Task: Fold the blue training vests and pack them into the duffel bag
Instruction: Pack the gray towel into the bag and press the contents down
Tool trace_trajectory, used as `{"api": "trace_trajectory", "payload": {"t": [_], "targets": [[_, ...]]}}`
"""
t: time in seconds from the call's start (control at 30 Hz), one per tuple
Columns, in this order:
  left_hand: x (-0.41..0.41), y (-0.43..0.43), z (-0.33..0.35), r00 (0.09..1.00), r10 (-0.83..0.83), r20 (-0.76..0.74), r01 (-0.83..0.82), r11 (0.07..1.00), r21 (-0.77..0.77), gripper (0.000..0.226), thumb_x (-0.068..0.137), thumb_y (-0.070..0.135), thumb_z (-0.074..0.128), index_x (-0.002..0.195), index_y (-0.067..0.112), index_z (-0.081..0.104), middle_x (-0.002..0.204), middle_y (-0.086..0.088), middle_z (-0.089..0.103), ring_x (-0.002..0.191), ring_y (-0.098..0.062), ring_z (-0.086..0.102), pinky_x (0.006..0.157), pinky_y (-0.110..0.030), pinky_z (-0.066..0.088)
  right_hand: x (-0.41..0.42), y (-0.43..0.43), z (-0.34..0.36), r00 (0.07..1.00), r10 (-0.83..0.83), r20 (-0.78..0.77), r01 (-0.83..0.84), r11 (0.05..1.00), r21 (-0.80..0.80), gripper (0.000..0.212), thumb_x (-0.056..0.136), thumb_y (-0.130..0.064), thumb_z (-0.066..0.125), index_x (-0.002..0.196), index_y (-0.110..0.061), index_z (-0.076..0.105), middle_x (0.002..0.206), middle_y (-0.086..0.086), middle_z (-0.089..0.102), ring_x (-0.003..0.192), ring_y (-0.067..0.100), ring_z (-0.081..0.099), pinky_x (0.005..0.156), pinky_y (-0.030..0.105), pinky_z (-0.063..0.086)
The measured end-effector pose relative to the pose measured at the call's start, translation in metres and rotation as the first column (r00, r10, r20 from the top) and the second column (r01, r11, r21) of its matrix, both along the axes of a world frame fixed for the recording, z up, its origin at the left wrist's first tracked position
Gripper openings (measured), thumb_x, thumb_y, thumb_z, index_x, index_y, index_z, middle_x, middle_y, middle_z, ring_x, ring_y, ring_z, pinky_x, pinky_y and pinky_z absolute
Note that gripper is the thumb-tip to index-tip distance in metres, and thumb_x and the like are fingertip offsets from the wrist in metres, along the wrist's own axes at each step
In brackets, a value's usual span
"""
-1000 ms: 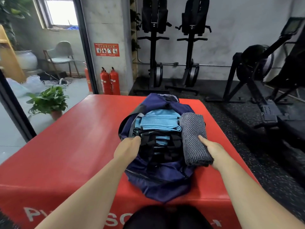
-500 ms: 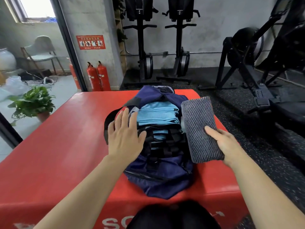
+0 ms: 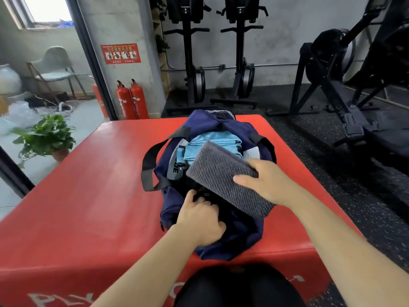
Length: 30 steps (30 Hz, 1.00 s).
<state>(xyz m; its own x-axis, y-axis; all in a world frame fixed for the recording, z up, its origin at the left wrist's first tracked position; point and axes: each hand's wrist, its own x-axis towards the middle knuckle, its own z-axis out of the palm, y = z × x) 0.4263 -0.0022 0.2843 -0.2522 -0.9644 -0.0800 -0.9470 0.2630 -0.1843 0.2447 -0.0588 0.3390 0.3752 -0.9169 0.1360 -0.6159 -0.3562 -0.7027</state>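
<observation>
A navy duffel bag (image 3: 232,235) lies open on the red padded platform (image 3: 88,207). Folded light-blue vests (image 3: 212,140) are stacked in its far half. My right hand (image 3: 269,182) grips a folded grey towel (image 3: 221,180) and holds it tilted over the bag's opening, covering part of the vests. My left hand (image 3: 201,216) grips the bag's near rim, fingers curled into the dark opening. A black strap handle (image 3: 148,169) loops out on the bag's left side.
Two red fire extinguishers (image 3: 132,100) stand by the pillar beyond the platform. A potted plant (image 3: 46,136) sits on the floor at left. Black gym machines (image 3: 332,85) line the back wall and right side. The platform's right edge drops to dark rubber flooring.
My right hand has lifted the grey towel from beside the bag and swung it left over the opening. My left hand moved from flat on the bag's left side to gripping its near rim.
</observation>
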Motion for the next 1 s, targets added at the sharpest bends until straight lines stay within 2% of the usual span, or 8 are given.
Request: {"api": "trace_trajectory", "payload": {"t": [0.1, 0.2, 0.33, 0.43, 0.63, 0.73, 0.9, 1.0], "targets": [[-0.005, 0.013, 0.003, 0.996, 0.086, -0.030, -0.088, 0.992, -0.087, 0.047, 0.079, 0.041, 0.035, 0.110, 0.016, 0.060, 0.116, -0.004, 0.061, 0.119, -0.026, 0.043, 0.108, -0.044, 0.008, 0.002, -0.007, -0.008, 0.964, -0.003, -0.266, -0.012, 0.998, -0.055, 0.030, 0.088, -0.044, 0.064, 0.102, -0.017, 0.060, 0.095, -0.003, 0.065, 0.091, 0.021, 0.061, 0.078, 0.035, 0.046], [-0.016, 0.024, 0.004, 0.983, 0.178, -0.034, -0.181, 0.975, -0.131, 0.031, 0.088, 0.030, 0.046, 0.115, 0.017, 0.053, 0.120, -0.006, 0.056, 0.119, -0.029, 0.037, 0.098, -0.046, 0.016, 0.003, -0.008, -0.004, 0.917, -0.045, -0.396, 0.001, 0.994, -0.110, 0.035, 0.091, -0.048, 0.058, 0.105, -0.017, 0.056, 0.103, -0.002, 0.064, 0.098, 0.027, 0.059, 0.073, 0.034, 0.036], [-0.012, 0.019, 0.010, 0.973, 0.232, -0.002, -0.232, 0.972, -0.039, 0.041, 0.089, 0.043, 0.046, 0.120, 0.017, 0.055, 0.125, -0.007, 0.056, 0.116, -0.031, 0.044, 0.091, -0.042, 0.032, 0.006, -0.005, 0.007, 0.857, -0.048, -0.513, -0.036, 0.987, -0.153, 0.027, 0.093, -0.048, 0.055, 0.098, -0.022, 0.047, 0.100, -0.005, 0.055, 0.101, 0.028, 0.055, 0.074, 0.032, 0.026], [0.004, 0.006, 0.021, 0.973, 0.231, 0.023, -0.232, 0.973, 0.017, 0.051, 0.090, 0.050, 0.038, 0.120, 0.018, 0.062, 0.126, -0.007, 0.060, 0.115, -0.032, 0.052, 0.085, -0.036, 0.039, 0.009, -0.003, 0.011, 0.825, -0.042, -0.564, -0.059, 0.985, -0.159, 0.026, 0.095, -0.046, 0.053, 0.099, -0.021, 0.047, 0.109, 0.000, 0.058, 0.104, 0.029, 0.054, 0.077, 0.032, 0.025], [0.034, -0.012, 0.043, 0.989, 0.123, 0.084, -0.135, 0.978, 0.160, 0.035, 0.094, 0.026, 0.038, 0.122, 0.024, 0.059, 0.130, -0.003, 0.059, 0.119, -0.030, 0.055, 0.090, -0.038, 0.044, 0.012, 0.000, 0.021, 0.774, -0.045, -0.632, -0.092, 0.979, -0.182, 0.025, 0.096, -0.046, 0.052, 0.097, -0.022, 0.045, 0.107, -0.002, 0.059, 0.098, 0.027, 0.053, 0.080, 0.035, 0.026], [0.042, -0.019, 0.050, 0.974, 0.107, 0.199, -0.147, 0.969, 0.197, 0.032, 0.089, 0.017, 0.042, 0.112, 0.023, 0.063, 0.116, 0.000, 0.064, 0.105, -0.026, 0.061, 0.075, -0.035, 0.044, 0.015, -0.001, 0.024, 0.752, -0.027, -0.659, -0.112, 0.979, -0.169, 0.025, 0.095, -0.046, 0.053, 0.096, -0.023, 0.044, 0.110, -0.002, 0.060, 0.103, 0.026, 0.054, 0.084, 0.036, 0.028], [0.037, -0.008, 0.058, 0.928, 0.093, 0.360, -0.108, 0.994, 0.023, 0.020, 0.090, 0.017, 0.055, 0.107, 0.023, 0.063, 0.110, 0.004, 0.064, 0.100, -0.021, 0.063, 0.067, -0.030, 0.037, 0.023, -0.002, 0.027, 0.723, -0.029, -0.690, -0.126, 0.977, -0.173, 0.026, 0.094, -0.046, 0.055, 0.094, -0.023, 0.044, 0.112, -0.002, 0.061, 0.092, 0.023, 0.049, 0.081, 0.033, 0.025], [0.034, 0.008, 0.055, 0.954, 0.116, 0.275, -0.098, 0.992, -0.079, 0.029, 0.091, 0.009, 0.052, 0.117, 0.018, 0.059, 0.119, -0.001, 0.061, 0.108, -0.025, 0.062, 0.070, -0.030, 0.036, 0.026, -0.002, 0.026, 0.723, -0.027, -0.690, -0.125, 0.978, -0.168, 0.026, 0.094, -0.045, 0.056, 0.099, -0.021, 0.049, 0.111, -0.002, 0.061, 0.094, 0.023, 0.051, 0.082, 0.034, 0.028]]}}
